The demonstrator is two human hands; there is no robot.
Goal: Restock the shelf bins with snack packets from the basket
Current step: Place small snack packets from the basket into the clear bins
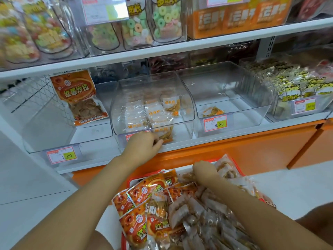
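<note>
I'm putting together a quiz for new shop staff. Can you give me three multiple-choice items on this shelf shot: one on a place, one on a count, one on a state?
1. Where is the left hand?
A. In the basket
B. At the front of the middle bin
C. On the top shelf

2. How many packets stand in the left bin?
A. One
B. Three
C. Five

3. How full is the 8.80 bin?
A. Full to the rim
B. Half full
C. Nearly empty

Key:
1 B: its fingers grip a small packet at that bin's opening.
2 A: a single orange packet stands there.
3 C: only a lone packet lies on its floor.
</note>
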